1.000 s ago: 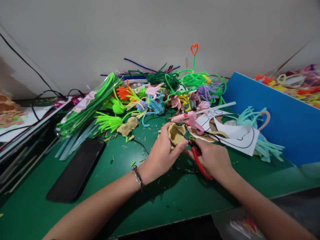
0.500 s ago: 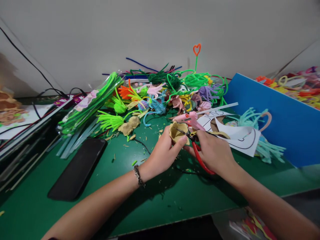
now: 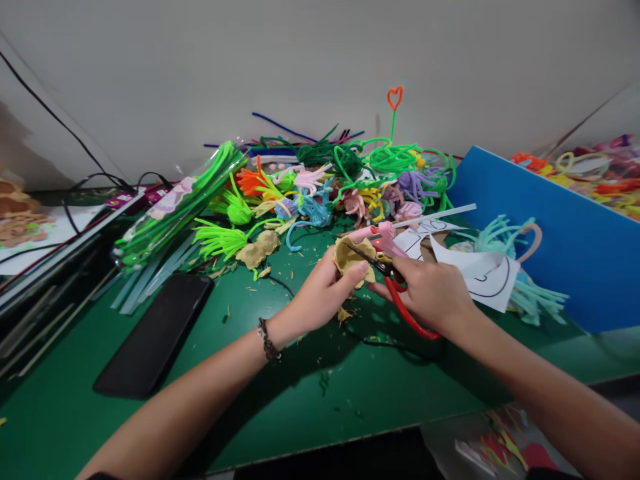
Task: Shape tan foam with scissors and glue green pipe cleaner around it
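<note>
My left hand (image 3: 320, 293) is closed on a tan cup-shaped piece (image 3: 351, 261) with a ragged rim, like moulded paper pulp, its thumb along the near side. In my right hand (image 3: 435, 293) are scissors (image 3: 400, 308) with red handles. Their dark blades lie over the mouth of the cup; whether they touch its edge I cannot tell. Just behind the hands rests a pink glue gun (image 3: 383, 235), partly hidden by the right hand. A small tan scrap (image 3: 343, 315) lies beneath the cup.
A black phone (image 3: 155, 337) lies at left, near bagged green pipe cleaners (image 3: 187, 200). Two joined tan pieces (image 3: 259, 249) and colourful pipe-cleaner figures (image 3: 315, 207) crowd the back. Cut white paper (image 3: 480, 270) and a blue board (image 3: 545, 247) stand right. A black cord (image 3: 385, 343) crosses the green table (image 3: 280, 413).
Both hands have shifted slightly, the left one a little leftward with the tan cup. A tan scrap now shows on the table below it. The scissors have tilted flatter.
</note>
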The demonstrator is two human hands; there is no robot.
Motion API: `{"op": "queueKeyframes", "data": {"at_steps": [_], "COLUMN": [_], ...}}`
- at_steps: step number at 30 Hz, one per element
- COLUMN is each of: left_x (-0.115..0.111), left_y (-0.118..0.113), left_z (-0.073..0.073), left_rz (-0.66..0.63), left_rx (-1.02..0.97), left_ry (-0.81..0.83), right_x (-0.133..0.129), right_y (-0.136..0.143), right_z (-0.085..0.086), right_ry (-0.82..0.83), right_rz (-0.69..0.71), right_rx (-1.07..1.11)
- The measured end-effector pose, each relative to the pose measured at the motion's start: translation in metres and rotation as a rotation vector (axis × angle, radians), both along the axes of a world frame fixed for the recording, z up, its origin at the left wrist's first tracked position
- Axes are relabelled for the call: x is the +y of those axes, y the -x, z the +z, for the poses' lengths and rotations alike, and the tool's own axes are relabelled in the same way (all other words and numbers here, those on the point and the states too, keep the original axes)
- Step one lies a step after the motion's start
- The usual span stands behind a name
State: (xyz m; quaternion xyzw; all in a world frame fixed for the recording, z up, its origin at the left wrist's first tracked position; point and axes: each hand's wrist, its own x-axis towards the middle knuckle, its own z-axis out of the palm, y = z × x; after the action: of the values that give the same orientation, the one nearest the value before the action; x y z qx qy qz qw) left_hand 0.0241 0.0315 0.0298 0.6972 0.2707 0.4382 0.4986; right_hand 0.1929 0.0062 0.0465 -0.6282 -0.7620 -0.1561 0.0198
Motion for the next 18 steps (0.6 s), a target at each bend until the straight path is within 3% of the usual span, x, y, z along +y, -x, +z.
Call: {"op": "queueKeyframes", "data": {"at_steps": [4,8,13,18], "left_x": [0.005,0.01,0.016,0.019], "left_y": [0.007,0.015,0.021,0.026], "left_z": [0.005,0.01,0.011,0.013], "left_rz": [-0.076,-0.256,-0.359,-0.37], "left_rx": [0.037,0.025,0.016,0.07], "left_ry": [0.027,0.105,0.113,0.094], "right_x": [0.001,0.003,0.003,0.0], "right_y": [-0.005,-0.012,-0.016,-0.012], "right_z": [0.0,-0.002,-0.001,0.002], "right_ry": [-0.082,-0.142,-0.067,0.063], "right_rz": [0.03,0.096,0.165,0.224], "right_rx": [0.007,0.02,0.097,0.161]}}
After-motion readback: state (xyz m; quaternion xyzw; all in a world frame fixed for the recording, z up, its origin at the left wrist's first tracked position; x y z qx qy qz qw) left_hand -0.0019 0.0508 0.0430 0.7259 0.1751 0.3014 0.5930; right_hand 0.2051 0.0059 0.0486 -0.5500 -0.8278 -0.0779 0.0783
